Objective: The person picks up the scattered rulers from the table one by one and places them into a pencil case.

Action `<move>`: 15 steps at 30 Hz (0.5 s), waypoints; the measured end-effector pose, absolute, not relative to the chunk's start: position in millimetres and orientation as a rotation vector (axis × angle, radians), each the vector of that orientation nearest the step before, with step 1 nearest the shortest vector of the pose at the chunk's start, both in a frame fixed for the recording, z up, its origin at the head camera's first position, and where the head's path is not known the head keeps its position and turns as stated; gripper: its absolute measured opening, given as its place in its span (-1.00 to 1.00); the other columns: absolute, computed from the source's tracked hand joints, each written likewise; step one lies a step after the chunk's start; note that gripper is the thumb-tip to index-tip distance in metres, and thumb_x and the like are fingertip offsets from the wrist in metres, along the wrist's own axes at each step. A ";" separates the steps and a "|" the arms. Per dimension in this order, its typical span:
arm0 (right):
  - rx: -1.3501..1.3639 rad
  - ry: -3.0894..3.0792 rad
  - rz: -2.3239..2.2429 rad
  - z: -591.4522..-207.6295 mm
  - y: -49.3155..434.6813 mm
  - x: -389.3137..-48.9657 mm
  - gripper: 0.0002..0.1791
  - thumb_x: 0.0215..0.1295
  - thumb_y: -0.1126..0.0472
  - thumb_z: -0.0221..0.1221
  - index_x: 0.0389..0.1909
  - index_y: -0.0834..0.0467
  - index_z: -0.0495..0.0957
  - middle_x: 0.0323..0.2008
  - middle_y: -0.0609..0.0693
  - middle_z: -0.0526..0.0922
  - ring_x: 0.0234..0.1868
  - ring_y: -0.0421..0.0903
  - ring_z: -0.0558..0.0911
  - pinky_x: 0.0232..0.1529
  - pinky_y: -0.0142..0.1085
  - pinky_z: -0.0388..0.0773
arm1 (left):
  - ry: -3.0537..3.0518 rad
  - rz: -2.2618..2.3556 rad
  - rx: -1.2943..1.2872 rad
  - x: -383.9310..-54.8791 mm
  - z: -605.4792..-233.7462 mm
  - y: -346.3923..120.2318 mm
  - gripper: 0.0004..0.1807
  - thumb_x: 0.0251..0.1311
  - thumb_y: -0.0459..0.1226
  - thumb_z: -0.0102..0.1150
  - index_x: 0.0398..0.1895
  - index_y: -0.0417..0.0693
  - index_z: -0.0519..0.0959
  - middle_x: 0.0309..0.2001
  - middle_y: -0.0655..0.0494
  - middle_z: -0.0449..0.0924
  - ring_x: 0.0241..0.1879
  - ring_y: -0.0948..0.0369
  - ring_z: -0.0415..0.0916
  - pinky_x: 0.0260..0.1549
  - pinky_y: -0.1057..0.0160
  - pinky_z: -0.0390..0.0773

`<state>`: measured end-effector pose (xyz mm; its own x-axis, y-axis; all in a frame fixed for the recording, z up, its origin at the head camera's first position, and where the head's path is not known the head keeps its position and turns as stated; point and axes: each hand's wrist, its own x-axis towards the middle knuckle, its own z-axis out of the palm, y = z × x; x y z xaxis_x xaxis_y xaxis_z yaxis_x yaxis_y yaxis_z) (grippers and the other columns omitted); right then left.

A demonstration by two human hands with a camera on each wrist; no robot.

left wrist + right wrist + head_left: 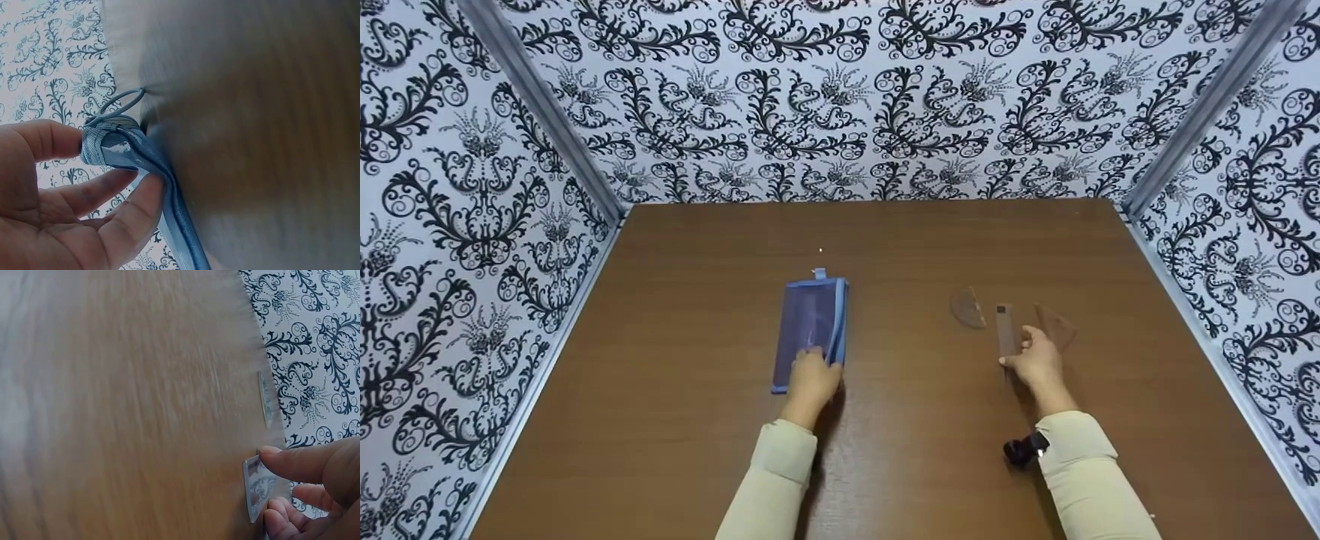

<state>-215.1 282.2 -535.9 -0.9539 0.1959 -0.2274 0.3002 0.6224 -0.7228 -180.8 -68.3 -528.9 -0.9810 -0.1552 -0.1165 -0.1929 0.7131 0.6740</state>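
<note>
In the head view a blue mesh zip pouch (804, 319) lies left of the table's middle. My left hand (814, 384) grips its near end. The left wrist view shows the pouch's blue edge (183, 225) between thumb and fingers, a thin cord loop (121, 101) sticking out. My right hand (1039, 367) pinches a clear ruler (1006, 330) by its side edge, thumb on the near part. In the right wrist view the ruler (260, 486) sits between thumb and fingertips. Just beyond that hand lies a clear set square (1057, 330), partly covered by it.
A clear protractor (967, 308) lies left of the ruler. The brown wooden table (697, 465) is bounded by patterned walls (810, 97) at the back and both sides. A small black device (1024, 451) is strapped at my right wrist.
</note>
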 end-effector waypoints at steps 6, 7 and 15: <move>0.435 2.754 -1.213 -538.0 280.1 -214.5 -0.14 0.09 0.40 0.29 0.38 0.45 0.08 0.18 0.51 0.35 0.21 0.37 0.37 0.19 0.11 0.33 | 2.885 1.136 -0.291 -180.2 -529.7 -68.0 -0.49 0.13 -0.27 0.16 0.11 -0.44 0.48 0.01 -0.39 0.46 0.03 -0.27 0.45 0.05 -0.12 0.46; 0.435 2.763 -1.207 -538.3 279.8 -214.6 -0.14 0.08 0.40 0.30 0.37 0.45 0.09 0.16 0.51 0.37 0.19 0.38 0.38 0.19 0.12 0.33 | 2.887 1.132 -0.292 -180.4 -530.2 -68.1 -0.49 0.13 -0.27 0.16 0.11 -0.44 0.49 0.01 -0.38 0.46 0.03 -0.26 0.45 0.05 -0.12 0.46; 0.439 2.811 -1.196 -539.4 276.8 -214.7 -0.18 0.08 0.42 0.29 0.33 0.48 0.11 0.09 0.48 0.44 0.14 0.36 0.43 0.17 0.12 0.34 | 2.878 1.136 -0.275 -181.0 -531.3 -68.8 -0.49 0.16 -0.27 0.14 0.12 -0.45 0.47 0.04 -0.40 0.45 0.06 -0.27 0.44 0.07 -0.11 0.45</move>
